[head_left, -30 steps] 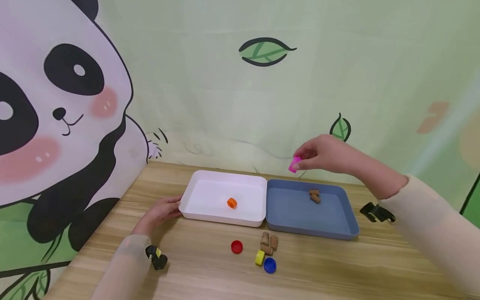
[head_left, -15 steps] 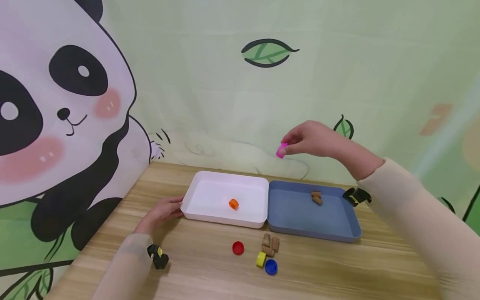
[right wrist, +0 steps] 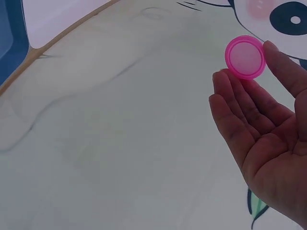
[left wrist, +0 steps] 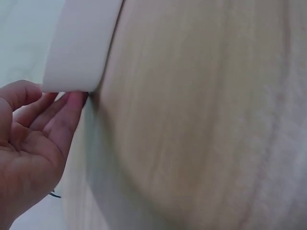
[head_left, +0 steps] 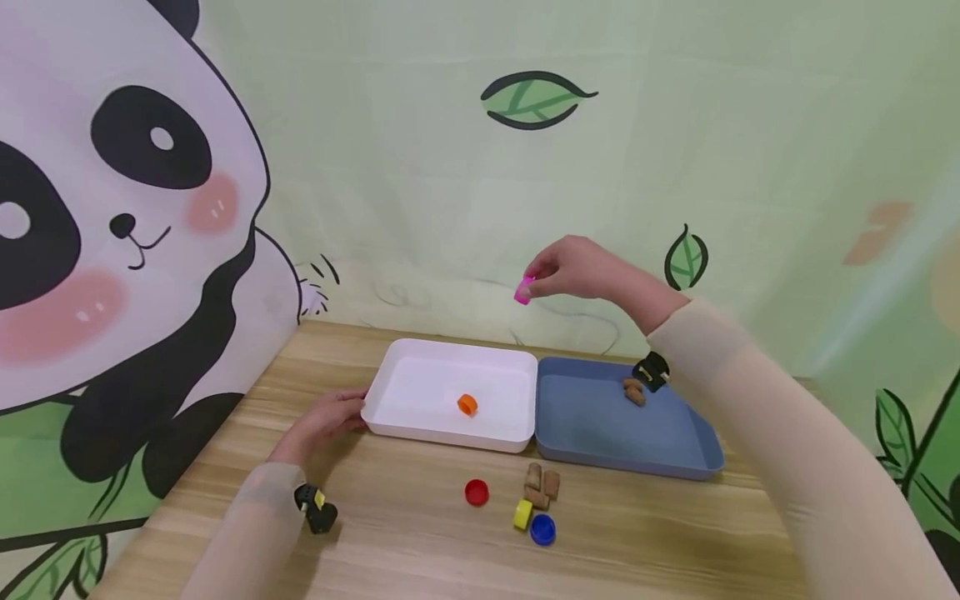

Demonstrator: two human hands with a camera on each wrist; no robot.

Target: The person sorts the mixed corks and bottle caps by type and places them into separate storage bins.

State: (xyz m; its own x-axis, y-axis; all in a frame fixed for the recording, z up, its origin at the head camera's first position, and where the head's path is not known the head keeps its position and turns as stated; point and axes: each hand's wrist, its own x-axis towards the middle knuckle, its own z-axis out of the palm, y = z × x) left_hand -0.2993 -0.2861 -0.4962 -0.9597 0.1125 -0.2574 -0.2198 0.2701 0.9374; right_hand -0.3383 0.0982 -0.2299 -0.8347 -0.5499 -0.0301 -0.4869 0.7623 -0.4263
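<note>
Centrally, the right hand point(head_left: 579, 268) is pinching a pink plastic cap point(right wrist: 245, 57) between thumb and fingertips, holding it aloft, clear of the counter point(head_left: 405, 533). The left hand point(head_left: 324, 421) is gripping the left end of a white tray point(head_left: 423, 392), in which an orange cap point(head_left: 467, 405) is lying. A blue-gray tray point(head_left: 592, 425) is adjoining it, containing brown corks point(head_left: 635, 396). Nearer the viewer, a red cap point(head_left: 476, 492), a yellow cap point(head_left: 522, 514), a blue cap point(head_left: 543, 530) and three loose corks point(head_left: 533, 477) are resting.

Head view bright and even, a pale streak point(head_left: 885, 268) crossing the wall point(head_left: 615, 183); left-wrist desk point(left wrist: 192, 120) blurred, shadowed; right-wrist view dimmer.
</note>
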